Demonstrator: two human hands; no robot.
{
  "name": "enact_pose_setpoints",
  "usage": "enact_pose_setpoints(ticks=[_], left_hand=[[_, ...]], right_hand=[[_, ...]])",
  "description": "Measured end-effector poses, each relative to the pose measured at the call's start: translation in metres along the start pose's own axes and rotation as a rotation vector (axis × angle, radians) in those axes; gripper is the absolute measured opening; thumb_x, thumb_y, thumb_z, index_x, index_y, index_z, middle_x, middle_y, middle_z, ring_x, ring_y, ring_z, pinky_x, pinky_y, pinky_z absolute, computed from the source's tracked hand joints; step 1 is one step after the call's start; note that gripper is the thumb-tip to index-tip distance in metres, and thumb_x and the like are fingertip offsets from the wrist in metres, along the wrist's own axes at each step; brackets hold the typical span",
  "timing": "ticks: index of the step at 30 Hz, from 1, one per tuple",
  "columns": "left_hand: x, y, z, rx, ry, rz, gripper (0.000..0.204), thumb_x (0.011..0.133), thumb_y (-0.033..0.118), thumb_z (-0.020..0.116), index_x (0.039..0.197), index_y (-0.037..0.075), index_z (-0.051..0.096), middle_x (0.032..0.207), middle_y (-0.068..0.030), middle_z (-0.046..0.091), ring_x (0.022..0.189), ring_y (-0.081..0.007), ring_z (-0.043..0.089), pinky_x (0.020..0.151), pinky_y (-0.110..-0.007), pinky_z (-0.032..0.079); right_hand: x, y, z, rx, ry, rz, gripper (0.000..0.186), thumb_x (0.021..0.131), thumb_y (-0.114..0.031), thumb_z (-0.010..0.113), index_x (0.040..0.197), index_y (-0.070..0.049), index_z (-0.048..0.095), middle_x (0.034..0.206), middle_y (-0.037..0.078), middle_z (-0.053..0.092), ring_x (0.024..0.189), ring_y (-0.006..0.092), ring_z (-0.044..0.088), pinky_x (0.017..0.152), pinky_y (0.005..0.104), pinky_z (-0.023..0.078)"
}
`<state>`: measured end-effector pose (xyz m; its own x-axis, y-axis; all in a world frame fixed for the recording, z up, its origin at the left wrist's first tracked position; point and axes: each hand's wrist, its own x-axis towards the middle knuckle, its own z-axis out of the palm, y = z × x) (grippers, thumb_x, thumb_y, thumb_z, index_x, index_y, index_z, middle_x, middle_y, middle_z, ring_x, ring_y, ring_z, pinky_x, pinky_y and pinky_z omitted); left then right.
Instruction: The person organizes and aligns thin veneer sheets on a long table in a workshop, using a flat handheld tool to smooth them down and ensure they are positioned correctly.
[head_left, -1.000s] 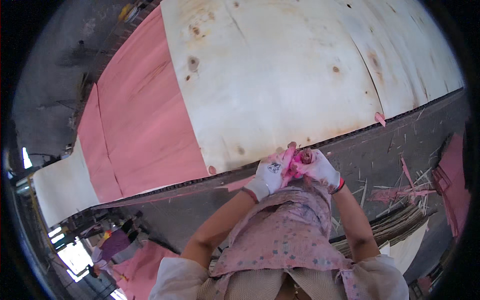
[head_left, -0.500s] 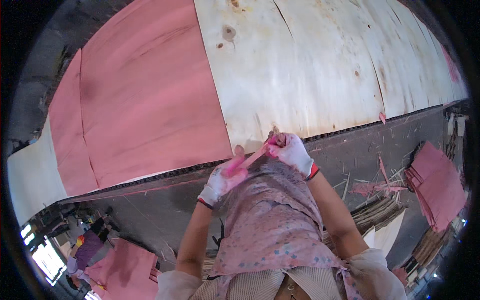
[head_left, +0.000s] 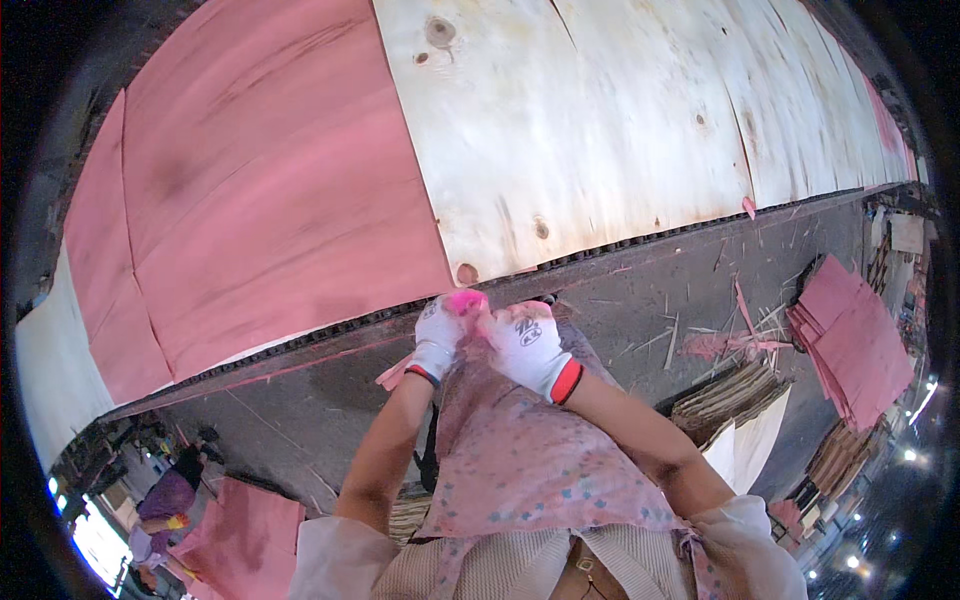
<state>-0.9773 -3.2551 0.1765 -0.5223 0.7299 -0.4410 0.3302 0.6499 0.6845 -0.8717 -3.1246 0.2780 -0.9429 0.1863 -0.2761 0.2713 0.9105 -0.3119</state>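
My left hand (head_left: 445, 328), in a white glove with pink-stained fingertips, is closed at the front edge of the long work surface. A thin pink strip of wood veneer (head_left: 395, 373) sticks out to the left beside its wrist, and the rest is hidden by the hand. My right hand (head_left: 524, 342), also gloved in white with a red cuff, presses its closed fingers against the left fingers. What lies inside the right fingers is hidden. Just beyond both hands lie a pink veneer sheet (head_left: 270, 190) and pale, knotted veneer sheets (head_left: 590, 130).
A dark chain (head_left: 630, 242) runs along the surface's near edge. On the floor at right are wood scraps (head_left: 735, 343), a pink sheet stack (head_left: 855, 340) and a brown veneer stack (head_left: 728, 402). At lower left, another person (head_left: 172, 495) is near more pink sheets (head_left: 243, 530).
My hands have come together; the right moved left toward the left hand. The strip that stretched between them now shows only beside the left wrist. The whole view has shifted slightly.
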Motion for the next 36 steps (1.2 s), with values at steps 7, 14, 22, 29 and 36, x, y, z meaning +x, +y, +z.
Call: enact_pose_setpoints(ticks=[7,14,22,29,36], left_hand=[[-0.009,0.010,-0.059,-0.908,-0.364,-0.379,0.032,0.088,0.029,0.068,0.102,0.000,0.066,0.088,-0.0107,0.070,0.078,-0.0209,0.070,0.065,-0.029,0.057],[-0.007,-0.001,-0.083,-1.148,-0.534,-0.144,0.035,0.090,0.032,0.062,0.108,0.002,0.061,0.088,-0.0094,0.068,0.070,-0.0179,0.066,0.055,-0.028,0.053],[0.031,-0.007,-0.080,-1.310,0.245,-0.239,0.038,0.093,0.033,0.060,0.122,0.009,0.060,0.099,-0.0050,0.070,0.071,-0.0085,0.061,0.051,-0.021,0.042],[0.047,-0.024,-0.081,-0.500,0.164,0.089,0.049,0.088,0.025,0.064,0.134,0.012,0.053,0.118,-0.0067,0.066,0.100,-0.0253,0.064,0.082,-0.034,0.052],[0.074,-0.033,-0.040,0.647,0.105,0.398,0.040,0.091,0.014,0.041,0.129,0.016,0.052,0.128,-0.0064,0.059,0.100,-0.0290,0.063,0.083,-0.045,0.052]], right_hand=[[0.013,0.052,-0.002,1.576,-0.132,0.543,0.020,0.085,-0.020,0.067,0.087,-0.001,0.065,0.072,0.003,0.062,0.060,0.0129,0.058,0.054,0.0255,0.048],[0.023,0.050,-0.017,1.458,-0.492,0.329,0.025,0.084,-0.023,0.070,0.090,0.000,0.065,0.074,0.005,0.065,0.057,0.0123,0.060,0.044,0.0246,0.048],[0.023,0.040,0.043,1.277,-0.176,0.520,0.009,0.086,-0.009,0.065,0.082,-0.001,0.064,0.069,0.006,0.064,0.057,0.0117,0.059,0.051,0.0253,0.047],[0.023,0.037,0.106,1.474,-0.157,0.777,0.007,0.086,-0.006,0.066,0.088,-0.001,0.061,0.076,0.007,0.064,0.063,0.0142,0.060,0.055,0.0289,0.048],[0.066,0.022,0.139,1.849,-0.048,1.032,0.020,0.086,-0.018,0.072,0.084,-0.002,0.062,0.071,0.006,0.064,0.054,0.0178,0.061,0.047,0.0313,0.048]])
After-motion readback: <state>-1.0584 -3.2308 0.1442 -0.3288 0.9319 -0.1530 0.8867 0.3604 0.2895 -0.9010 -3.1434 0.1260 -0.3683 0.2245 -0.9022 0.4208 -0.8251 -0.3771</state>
